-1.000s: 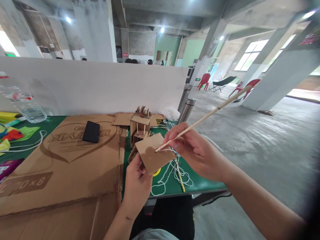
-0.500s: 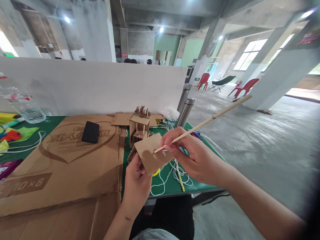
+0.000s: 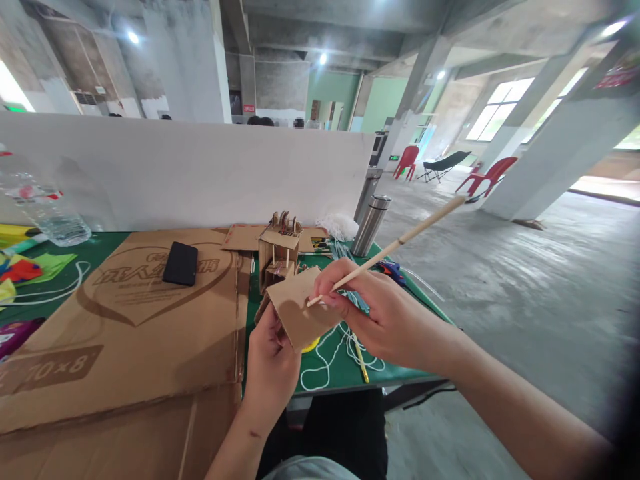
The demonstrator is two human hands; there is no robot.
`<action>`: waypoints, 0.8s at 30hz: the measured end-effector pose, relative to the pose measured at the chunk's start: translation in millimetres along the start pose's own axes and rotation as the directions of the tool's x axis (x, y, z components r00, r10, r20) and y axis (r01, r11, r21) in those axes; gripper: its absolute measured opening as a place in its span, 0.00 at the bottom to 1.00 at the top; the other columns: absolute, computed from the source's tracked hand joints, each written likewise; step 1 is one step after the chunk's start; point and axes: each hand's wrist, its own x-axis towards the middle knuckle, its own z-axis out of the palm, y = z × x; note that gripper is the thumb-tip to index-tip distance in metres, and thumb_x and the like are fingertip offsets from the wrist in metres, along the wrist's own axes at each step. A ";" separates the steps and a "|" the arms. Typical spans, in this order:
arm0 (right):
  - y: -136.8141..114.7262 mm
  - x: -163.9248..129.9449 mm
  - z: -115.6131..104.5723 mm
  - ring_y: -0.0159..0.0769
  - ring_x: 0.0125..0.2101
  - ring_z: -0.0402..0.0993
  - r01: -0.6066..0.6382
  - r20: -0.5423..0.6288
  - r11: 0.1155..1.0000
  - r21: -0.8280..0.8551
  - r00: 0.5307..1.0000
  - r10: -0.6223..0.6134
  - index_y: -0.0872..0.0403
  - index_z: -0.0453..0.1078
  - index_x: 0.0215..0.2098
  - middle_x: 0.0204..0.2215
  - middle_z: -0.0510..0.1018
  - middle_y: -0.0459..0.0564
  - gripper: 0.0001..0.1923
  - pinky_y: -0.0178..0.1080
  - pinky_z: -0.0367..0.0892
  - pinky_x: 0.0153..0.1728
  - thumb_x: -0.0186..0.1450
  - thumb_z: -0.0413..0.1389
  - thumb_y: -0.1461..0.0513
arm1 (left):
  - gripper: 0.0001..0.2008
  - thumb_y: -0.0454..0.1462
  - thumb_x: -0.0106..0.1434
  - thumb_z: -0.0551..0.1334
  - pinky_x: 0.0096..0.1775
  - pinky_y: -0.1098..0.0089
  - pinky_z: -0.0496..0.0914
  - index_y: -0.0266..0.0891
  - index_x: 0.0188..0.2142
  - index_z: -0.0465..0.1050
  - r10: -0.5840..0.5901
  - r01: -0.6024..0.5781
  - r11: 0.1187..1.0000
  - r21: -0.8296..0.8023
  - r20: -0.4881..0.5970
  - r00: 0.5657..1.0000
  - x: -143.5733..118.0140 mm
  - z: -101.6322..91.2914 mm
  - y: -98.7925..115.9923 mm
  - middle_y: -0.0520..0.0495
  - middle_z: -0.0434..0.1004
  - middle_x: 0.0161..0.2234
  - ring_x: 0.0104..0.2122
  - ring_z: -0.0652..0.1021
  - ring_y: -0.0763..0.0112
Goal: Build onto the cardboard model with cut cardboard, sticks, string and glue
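Note:
My left hand (image 3: 274,357) grips a small cardboard box-like piece (image 3: 300,321) by its left side, with a flat face turned toward me. A thin wooden stick (image 3: 395,245) is pinched between the thumb and fingers of my right hand (image 3: 373,307). The stick slants down to the left, its lower tip at a small hole in the cardboard face; how deep it goes I cannot tell. Just behind stands a cardboard model (image 3: 279,257) with round discs on top and sticks inside.
A large printed cardboard sheet (image 3: 150,347) covers the left of the green table, with a black phone (image 3: 181,263) on it. White string (image 3: 320,373), a yellow pencil-like stick (image 3: 361,363) and a steel flask (image 3: 371,225) are on the right. A water bottle (image 3: 55,213) leans far left.
The far end of the wooden stick has moved down and left, while its lower tip stays at the hole. My right hand has shifted slightly left.

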 end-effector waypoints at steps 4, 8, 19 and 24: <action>0.4 -2.6 -1.5 0.38 0.39 0.73 -0.012 0.007 1.000 0.014 1.000 0.012 0.50 0.61 0.40 0.38 0.75 0.50 0.06 0.41 0.66 0.35 0.71 0.46 0.67 | 0.19 0.33 0.54 0.72 0.49 0.69 0.75 0.40 0.46 0.75 0.026 -0.026 0.999 0.021 0.001 1.000 0.6 -0.8 -0.1 0.45 0.82 0.47 0.47 0.81 0.62; 1.2 -4.8 -3.5 0.37 0.39 0.73 0.024 -0.024 0.999 0.025 0.999 -0.023 0.49 0.60 0.41 0.38 0.74 0.49 0.06 0.43 0.67 0.38 0.72 0.46 0.68 | 0.19 0.32 0.56 0.71 0.50 0.71 0.73 0.42 0.47 0.75 0.036 -0.036 0.999 0.039 0.011 0.999 -0.1 0.1 -0.3 0.46 0.82 0.47 0.49 0.80 0.64; 5.4 -7.3 -1.7 0.40 0.42 0.72 0.023 -0.091 0.995 0.101 0.996 -0.014 0.48 0.58 0.42 0.39 0.71 0.50 0.03 0.45 0.69 0.39 0.75 0.45 0.62 | 0.17 0.34 0.56 0.70 0.49 0.67 0.75 0.41 0.46 0.77 0.009 -0.010 0.999 0.039 0.029 1.000 -0.5 -0.4 -0.6 0.46 0.82 0.47 0.49 0.80 0.59; 4.3 -5.1 -1.7 0.40 0.41 0.72 0.034 -0.058 0.997 0.070 0.998 -0.030 0.48 0.57 0.42 0.39 0.71 0.50 0.05 0.44 0.68 0.38 0.74 0.44 0.65 | 0.19 0.34 0.55 0.71 0.49 0.67 0.75 0.41 0.47 0.76 0.005 -0.006 1.000 0.025 0.019 1.000 -0.3 0.3 -0.4 0.46 0.82 0.47 0.48 0.80 0.60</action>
